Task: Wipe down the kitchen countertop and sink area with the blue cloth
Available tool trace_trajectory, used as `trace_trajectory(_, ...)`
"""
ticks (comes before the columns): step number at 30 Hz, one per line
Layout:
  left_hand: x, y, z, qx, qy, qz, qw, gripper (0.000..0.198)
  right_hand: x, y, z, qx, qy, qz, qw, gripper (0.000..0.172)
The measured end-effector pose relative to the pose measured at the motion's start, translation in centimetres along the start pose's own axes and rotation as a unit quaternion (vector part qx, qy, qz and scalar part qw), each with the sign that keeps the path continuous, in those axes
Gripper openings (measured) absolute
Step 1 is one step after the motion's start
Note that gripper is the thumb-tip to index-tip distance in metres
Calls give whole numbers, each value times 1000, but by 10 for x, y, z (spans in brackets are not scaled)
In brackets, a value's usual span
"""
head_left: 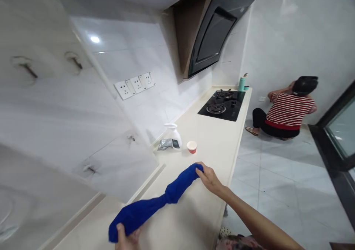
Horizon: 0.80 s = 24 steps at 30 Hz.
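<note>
A blue cloth (144,210), twisted at its middle, stretches between both hands above the pale countertop (183,220). My left hand (126,237) grips its near end at the bottom of the view, thumb on top. The far end is pinched in my right hand (208,176), over the counter's right part. Beyond the cloth, a small red and white cup (192,147) stands on the counter. To its left are a white spray bottle (174,133) and a grey packet (165,144).
Farther along the counter is a black gas hob (223,105) with a green bottle (242,84) behind it, under a dark range hood (219,32). A person in a striped top (290,109) squats on the floor at the right. Sockets (135,84) line the left wall.
</note>
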State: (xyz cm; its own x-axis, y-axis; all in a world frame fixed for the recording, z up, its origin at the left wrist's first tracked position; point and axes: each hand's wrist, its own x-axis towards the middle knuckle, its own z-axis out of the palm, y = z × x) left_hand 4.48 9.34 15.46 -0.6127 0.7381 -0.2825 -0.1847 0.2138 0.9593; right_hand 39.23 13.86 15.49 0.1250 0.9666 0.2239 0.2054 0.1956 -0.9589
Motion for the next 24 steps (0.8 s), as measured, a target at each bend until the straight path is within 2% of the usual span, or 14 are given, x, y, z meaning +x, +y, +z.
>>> trace_trajectory(3, 4, -3, 8, -63, -32, -88, 994, 37, -4, 10, 4, 22, -5, 58, 998, 36)
trace_trajectory(6, 9, -7, 9, -35, -55, -154, 986, 18, -6, 15, 6, 78, 9, 95, 992, 39)
trace_trajectory(8, 10, -4, 3, -45, -39, -124, 990, 14, -4, 14, 3, 128, -27, 89, 987, 37)
trace_trajectory(11, 4, 3, -6, -136, 2, -22, 990, 20, 3, 10, -8, 173, -110, 50, 977, 25)
trace_trajectory(13, -3, -1, -6, -183, 44, -1, 982, 24, 8, 14, -18, 171, -160, 30, 972, 23)
trace_trajectory(15, -12, -20, -2, -196, 91, -47, 975, 25, 11, 28, -27, 118, -214, 18, 970, 22)
trace_trajectory(17, -20, -50, 2, -177, 119, -120, 970, 22, 9, 51, -35, -10, -263, 17, 964, 13)
trace_trajectory(20, -32, -95, 0, -152, 114, -194, 962, 16, -3, 86, -46, -218, -292, 21, 931, 27)
trace_trajectory(22, -37, -112, -4, -148, 107, -219, 959, 20, -10, 99, -47, -243, -299, 12, 923, 33)
trace_trajectory(24, -42, -117, -6, -142, 90, -222, 960, 28, -13, 102, -39, -216, -291, -10, 932, 37)
